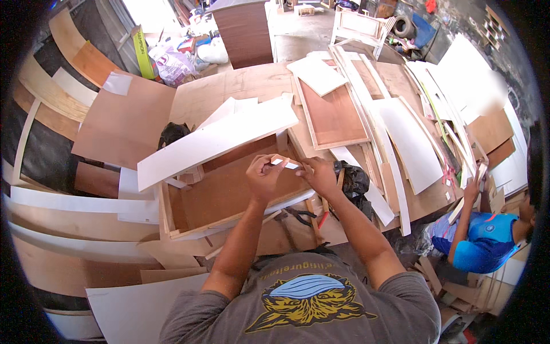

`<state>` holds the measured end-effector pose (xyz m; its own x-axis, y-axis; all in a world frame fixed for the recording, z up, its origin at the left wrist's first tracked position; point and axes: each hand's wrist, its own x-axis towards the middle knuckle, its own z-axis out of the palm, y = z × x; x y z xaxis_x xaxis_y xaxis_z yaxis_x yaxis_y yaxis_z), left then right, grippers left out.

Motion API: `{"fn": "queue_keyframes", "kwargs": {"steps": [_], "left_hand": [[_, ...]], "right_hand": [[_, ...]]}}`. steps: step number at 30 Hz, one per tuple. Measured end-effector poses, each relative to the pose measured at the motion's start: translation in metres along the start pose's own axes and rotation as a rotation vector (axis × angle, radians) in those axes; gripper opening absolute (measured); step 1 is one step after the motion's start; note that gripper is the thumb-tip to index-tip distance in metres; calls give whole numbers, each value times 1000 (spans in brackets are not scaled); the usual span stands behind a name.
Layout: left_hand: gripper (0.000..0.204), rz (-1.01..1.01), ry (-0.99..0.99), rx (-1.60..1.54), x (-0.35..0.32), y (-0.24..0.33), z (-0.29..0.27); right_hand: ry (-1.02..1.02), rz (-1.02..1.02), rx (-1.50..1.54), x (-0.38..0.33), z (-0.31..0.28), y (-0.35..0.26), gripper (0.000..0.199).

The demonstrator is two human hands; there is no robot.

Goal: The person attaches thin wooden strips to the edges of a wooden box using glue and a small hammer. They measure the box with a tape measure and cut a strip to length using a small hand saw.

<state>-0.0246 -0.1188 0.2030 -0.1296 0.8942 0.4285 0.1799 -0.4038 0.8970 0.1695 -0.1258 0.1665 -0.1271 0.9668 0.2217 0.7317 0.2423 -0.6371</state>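
My left hand pinches one end of a small wood block with a white face. At its other end the fingers of my right hand close on it. Both hands are raised over an open wooden box, shallow and brown inside with pale edges. A long white board rests slantwise across the box's far side. A black bag-like bundle lies just right of my right hand. Black-handled pliers, partly hidden by my right arm, sit near the box's front edge.
Right of the box, a brown-bottomed wooden frame, long strips and a white panel cover the bench. Large sheets stand at the left. A co-worker in a blue shirt handles wood pieces at the far right.
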Motion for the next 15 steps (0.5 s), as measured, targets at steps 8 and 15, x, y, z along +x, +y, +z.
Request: {"fn": "queue_keyframes", "kwargs": {"steps": [8, 15], "left_hand": [[18, 20, -87, 81, 20, 0, 20], [18, -294, -32, -514, 25, -53, -2]], "right_hand": [[24, 109, 132, 10, 27, 7, 47], [331, 255, 864, 9, 43, 34, 46]]}}
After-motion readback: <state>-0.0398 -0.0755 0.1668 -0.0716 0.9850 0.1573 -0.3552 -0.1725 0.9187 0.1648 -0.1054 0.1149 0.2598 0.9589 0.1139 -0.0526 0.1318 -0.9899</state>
